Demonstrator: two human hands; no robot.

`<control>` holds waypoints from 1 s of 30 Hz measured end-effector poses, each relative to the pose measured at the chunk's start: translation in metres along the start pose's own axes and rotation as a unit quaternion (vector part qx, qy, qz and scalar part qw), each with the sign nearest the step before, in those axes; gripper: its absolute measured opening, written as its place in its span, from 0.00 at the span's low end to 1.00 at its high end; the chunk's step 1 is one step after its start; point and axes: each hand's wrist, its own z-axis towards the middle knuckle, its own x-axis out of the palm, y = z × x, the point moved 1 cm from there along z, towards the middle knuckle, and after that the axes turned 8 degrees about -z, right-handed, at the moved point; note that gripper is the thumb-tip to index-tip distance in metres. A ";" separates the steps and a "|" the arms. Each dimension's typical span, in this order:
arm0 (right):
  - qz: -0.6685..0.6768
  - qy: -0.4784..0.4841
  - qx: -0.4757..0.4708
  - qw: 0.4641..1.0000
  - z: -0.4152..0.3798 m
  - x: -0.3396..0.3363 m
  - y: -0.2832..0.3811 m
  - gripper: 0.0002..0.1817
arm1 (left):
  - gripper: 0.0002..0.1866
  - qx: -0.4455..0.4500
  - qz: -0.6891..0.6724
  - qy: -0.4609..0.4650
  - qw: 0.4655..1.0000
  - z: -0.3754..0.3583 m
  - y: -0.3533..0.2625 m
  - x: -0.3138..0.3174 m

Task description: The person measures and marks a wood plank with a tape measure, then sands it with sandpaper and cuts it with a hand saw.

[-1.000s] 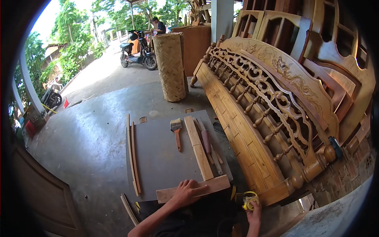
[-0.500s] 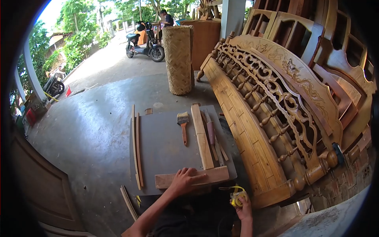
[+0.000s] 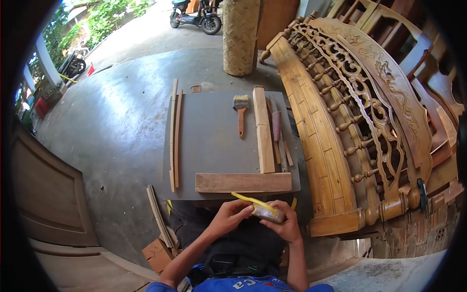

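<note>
A yellow tape measure (image 3: 267, 213) is between my two hands, just beyond the front edge of the grey board (image 3: 214, 151). My right hand (image 3: 286, 225) is wrapped round its case, while the fingers of my left hand (image 3: 229, 217) pinch its other side. A short yellow length, blade or strap, sticks out to the left. Close in front lies a wooden block (image 3: 243, 182), set crosswise on the board. A longer wooden bar (image 3: 263, 134) runs away from it at the right. Beside that bar lies a long tool with a purple handle (image 3: 276, 127). A paintbrush (image 3: 241, 117) rests near the board's middle.
Thin wooden strips (image 3: 176, 136) lie along the board's left side. A carved wooden bed-like frame (image 3: 331, 131) stands at the right. A rolled woven mat (image 3: 239, 39) stands upright behind the board. Wooden panels (image 3: 51, 190) are at the left, with a motorbike (image 3: 204, 22) farther back.
My left hand has left the wooden block and come to the tape measure. My right hand has brought the tape measure inward and up. The view has tilted down.
</note>
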 end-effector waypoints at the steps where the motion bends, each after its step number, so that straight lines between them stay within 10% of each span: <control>1: -0.029 0.024 -0.029 0.999 0.006 0.001 0.009 0.27 | 0.16 -0.029 -0.014 0.006 0.999 -0.002 -0.002 -0.006; 7: -0.122 0.063 -0.057 0.989 0.009 0.013 0.023 0.36 | 0.11 0.008 -0.075 0.001 0.997 -0.019 -0.007 -0.017; 11: 0.244 0.176 0.186 0.935 -0.009 0.029 0.016 0.53 | 0.09 0.271 0.147 -0.030 0.951 -0.030 -0.024 -0.016; 15: 0.597 0.145 0.221 0.758 -0.014 0.045 0.022 0.61 | 0.10 0.263 0.166 -0.071 0.948 -0.044 -0.032 -0.012; 21: 0.508 0.040 0.161 0.845 -0.025 0.050 -0.026 0.36 | 0.15 0.418 0.237 -0.056 0.875 -0.072 -0.066 -0.012; 23: 0.655 0.019 0.094 0.749 -0.017 0.034 -0.018 0.35 | 0.14 0.435 0.245 -0.127 0.857 -0.087 -0.068 -0.022; 27: 0.602 -0.013 0.002 0.798 -0.012 0.003 -0.010 0.33 | 0.08 0.257 0.113 -0.322 0.904 -0.093 -0.065 -0.038; 30: 0.491 0.013 0.029 0.870 -0.008 0.002 0.005 0.33 | 0.08 0.203 0.048 -0.209 0.955 -0.073 -0.047 -0.029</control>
